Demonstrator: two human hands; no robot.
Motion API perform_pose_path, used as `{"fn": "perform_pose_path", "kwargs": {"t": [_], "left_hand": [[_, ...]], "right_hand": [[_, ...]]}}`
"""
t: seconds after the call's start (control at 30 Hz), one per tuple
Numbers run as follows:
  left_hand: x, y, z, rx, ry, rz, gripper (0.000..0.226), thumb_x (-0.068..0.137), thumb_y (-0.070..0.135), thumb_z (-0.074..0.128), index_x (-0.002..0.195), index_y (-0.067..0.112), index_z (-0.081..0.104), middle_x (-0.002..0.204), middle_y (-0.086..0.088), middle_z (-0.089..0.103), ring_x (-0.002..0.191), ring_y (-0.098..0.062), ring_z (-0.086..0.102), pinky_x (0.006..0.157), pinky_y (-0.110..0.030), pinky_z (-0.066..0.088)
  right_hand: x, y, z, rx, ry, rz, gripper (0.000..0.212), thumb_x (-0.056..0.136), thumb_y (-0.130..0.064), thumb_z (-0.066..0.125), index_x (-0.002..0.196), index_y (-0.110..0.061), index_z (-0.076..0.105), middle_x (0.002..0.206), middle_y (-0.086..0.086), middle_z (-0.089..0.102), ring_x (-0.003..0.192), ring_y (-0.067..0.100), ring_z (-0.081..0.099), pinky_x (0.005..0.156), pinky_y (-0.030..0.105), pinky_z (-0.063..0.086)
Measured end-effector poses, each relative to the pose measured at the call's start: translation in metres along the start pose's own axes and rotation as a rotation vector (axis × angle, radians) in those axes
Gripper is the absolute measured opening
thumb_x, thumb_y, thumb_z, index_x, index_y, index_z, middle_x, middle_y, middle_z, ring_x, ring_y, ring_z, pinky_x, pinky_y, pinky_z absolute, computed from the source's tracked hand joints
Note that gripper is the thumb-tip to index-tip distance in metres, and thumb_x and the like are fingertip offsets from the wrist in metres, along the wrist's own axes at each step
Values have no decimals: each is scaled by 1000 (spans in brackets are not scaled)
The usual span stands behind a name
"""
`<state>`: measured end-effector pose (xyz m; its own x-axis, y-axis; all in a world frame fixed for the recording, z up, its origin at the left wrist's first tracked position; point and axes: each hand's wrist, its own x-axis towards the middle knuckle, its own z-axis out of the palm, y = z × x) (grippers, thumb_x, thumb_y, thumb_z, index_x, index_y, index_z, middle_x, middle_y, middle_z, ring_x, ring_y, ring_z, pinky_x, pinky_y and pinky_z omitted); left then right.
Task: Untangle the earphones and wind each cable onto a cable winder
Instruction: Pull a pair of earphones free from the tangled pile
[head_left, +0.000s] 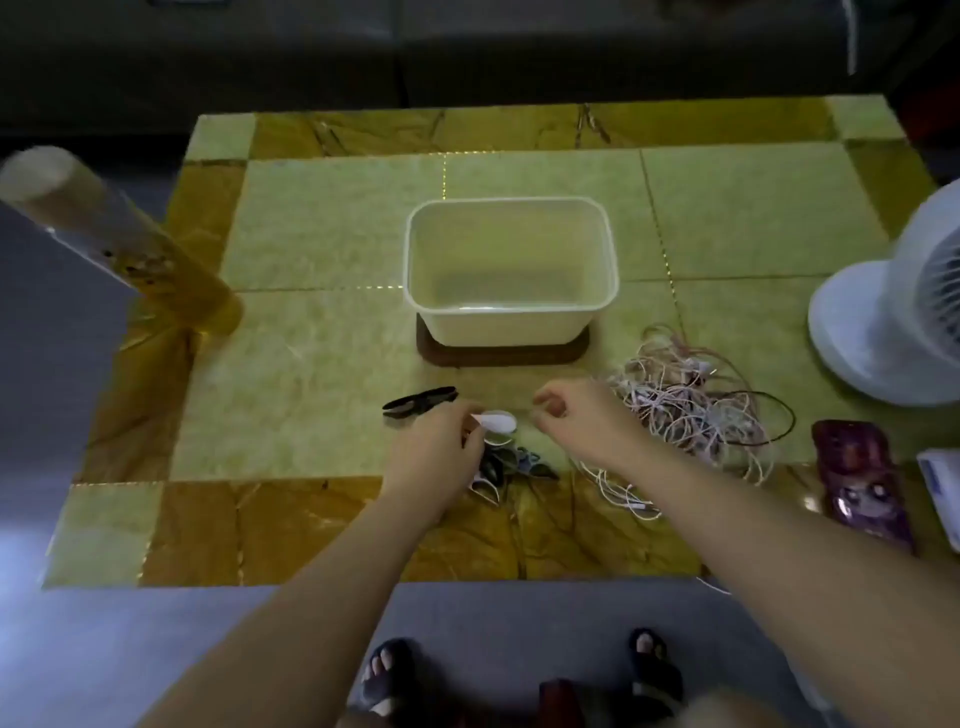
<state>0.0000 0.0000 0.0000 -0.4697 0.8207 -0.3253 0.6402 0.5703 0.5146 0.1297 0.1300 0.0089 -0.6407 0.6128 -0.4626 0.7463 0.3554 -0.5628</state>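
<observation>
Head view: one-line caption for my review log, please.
Left hand holds a white oval plastic cable winder; right hand curls beside it, near the tangled white-and-pink earphone cables.

Bare forearms, dark sandals.
Both forearms run bare up to the left hand (431, 457) and right hand (582, 421). The left sandal (387, 670) and right sandal (652, 662) are dark and open-toed, each with a broad strap over the instep and toes showing in front.

**Two hands at the desk**

The left hand (434, 460) holds a white winder (500, 421) over the desk (311, 364). The right hand (584, 423) is close beside it, fingers (545, 404) pinched together. Tangled earphones (691, 410) lie just to its right, with a clear tub (498, 327) behind.
</observation>
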Motion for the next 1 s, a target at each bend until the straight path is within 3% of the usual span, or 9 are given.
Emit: {"fn": "perform_pose_path", "kwargs": {"t": [0.17,0.3,0.47,0.7,0.8,0.9,1.0], "left_hand": [[29,-44,64,148,76,195,28,94,23,56,121,24,64,121,6,62,117,-16,53,96,-37,45],[44,-67,96,210,283,322,23,88,24,56,107,22,69,106,3,63,102,-24,57,90,-42,48],[53,-74,112,213,486,412,29,89,30,49,105,20,71,104,0,62,97,-25,57,89,-41,44],[50,-73,116,282,580,426,27,89,29,49,100,20,72,99,0,64,94,-26,58,88,-40,45],[49,-68,117,321,572,400,23,87,23,53,99,17,71,98,-3,64,93,-30,59,87,-42,46],[42,-59,116,383,492,348,24,92,22,53,111,17,67,109,-4,61,104,-31,55,93,-44,43],[33,-52,113,448,418,299,32,98,27,44,126,22,58,126,0,54,117,-24,49,104,-39,34]], "right_hand": [[35,37,55,-95,-60,-51,31,93,-36,56,122,-26,60,106,-7,67,86,13,64,77,37,56],[55,60,77,-100,77,-141,29,96,-39,52,120,-25,60,96,-7,67,81,12,61,66,30,52],[64,69,95,-200,261,-254,25,99,-40,42,111,-28,60,74,-13,56,68,11,54,53,29,42],[61,75,111,-228,396,-311,26,101,-33,41,111,-24,62,96,-4,67,84,18,60,55,29,34],[50,73,103,-103,333,-330,27,100,-24,43,115,-20,65,106,-1,68,93,17,60,70,30,44],[28,73,85,-103,366,-360,27,98,-22,48,119,-19,66,113,-2,68,100,15,61,85,31,49],[5,82,63,-182,487,-360,25,97,-24,51,117,-22,66,106,-5,69,90,11,61,80,30,51]]}}
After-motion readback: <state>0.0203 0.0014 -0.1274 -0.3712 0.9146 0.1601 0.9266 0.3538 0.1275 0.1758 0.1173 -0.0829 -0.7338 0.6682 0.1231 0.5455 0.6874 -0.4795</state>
